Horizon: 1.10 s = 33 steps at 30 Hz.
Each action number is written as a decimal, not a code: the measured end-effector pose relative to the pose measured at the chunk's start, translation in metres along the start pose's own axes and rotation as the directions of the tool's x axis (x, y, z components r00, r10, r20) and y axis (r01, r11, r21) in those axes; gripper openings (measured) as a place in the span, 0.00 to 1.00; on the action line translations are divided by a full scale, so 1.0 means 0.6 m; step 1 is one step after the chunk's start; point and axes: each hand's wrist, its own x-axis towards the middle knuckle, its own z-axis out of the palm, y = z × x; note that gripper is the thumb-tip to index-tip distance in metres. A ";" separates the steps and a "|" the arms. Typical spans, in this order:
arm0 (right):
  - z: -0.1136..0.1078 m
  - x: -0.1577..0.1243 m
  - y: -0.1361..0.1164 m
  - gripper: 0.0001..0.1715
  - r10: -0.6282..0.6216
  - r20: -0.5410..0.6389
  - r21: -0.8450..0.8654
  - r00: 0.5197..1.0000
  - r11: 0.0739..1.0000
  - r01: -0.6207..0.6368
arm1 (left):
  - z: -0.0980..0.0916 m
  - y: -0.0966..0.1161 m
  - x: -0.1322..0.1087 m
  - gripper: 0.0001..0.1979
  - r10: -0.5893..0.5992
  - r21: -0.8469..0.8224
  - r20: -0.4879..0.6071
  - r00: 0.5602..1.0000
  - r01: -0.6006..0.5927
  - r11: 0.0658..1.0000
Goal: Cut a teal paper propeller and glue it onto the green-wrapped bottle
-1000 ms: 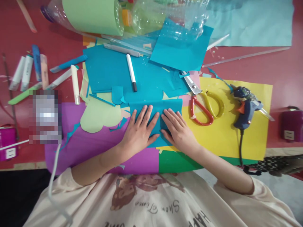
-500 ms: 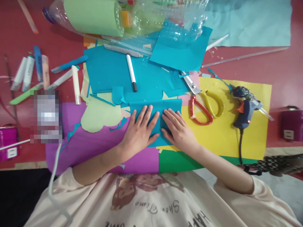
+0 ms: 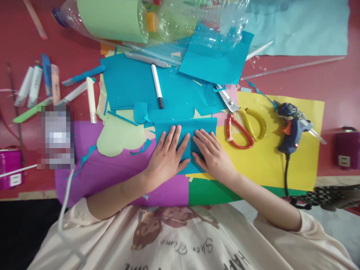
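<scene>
A small folded piece of teal paper (image 3: 194,125) lies on the coloured sheets in front of me. My left hand (image 3: 168,155) lies flat on its left half, fingers stretched out and slightly spread. My right hand (image 3: 211,153) lies flat on its right half, fingers stretched out too. Both palms press the paper down; neither hand holds anything. The lower part of the teal piece is hidden under my hands.
Red-and-yellow scissors (image 3: 241,125) and a blue glue gun (image 3: 292,127) lie on the yellow sheet (image 3: 303,165) to the right. A marker (image 3: 156,86) rests on a larger teal sheet (image 3: 126,86). Plastic bottles (image 3: 174,18) lie at the back, glue sticks and markers (image 3: 36,86) at the left.
</scene>
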 end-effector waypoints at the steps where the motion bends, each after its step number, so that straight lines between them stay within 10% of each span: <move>1: 0.000 0.000 0.000 0.24 0.004 0.006 0.005 1.000 1.000 -0.004 | 0.000 0.000 0.000 0.33 0.000 0.006 0.003 1.000 0.000 1.000; 19: -0.007 0.034 -0.011 0.23 -0.018 0.036 -0.250 0.999 0.968 0.027 | -0.009 -0.007 0.012 0.37 -0.027 -0.023 0.031 0.999 0.028 0.999; 33: 0.004 0.016 -0.003 0.27 0.034 0.060 -0.144 0.998 0.989 -0.025 | -0.005 -0.002 0.007 0.35 -0.011 -0.019 -0.012 1.000 0.011 1.000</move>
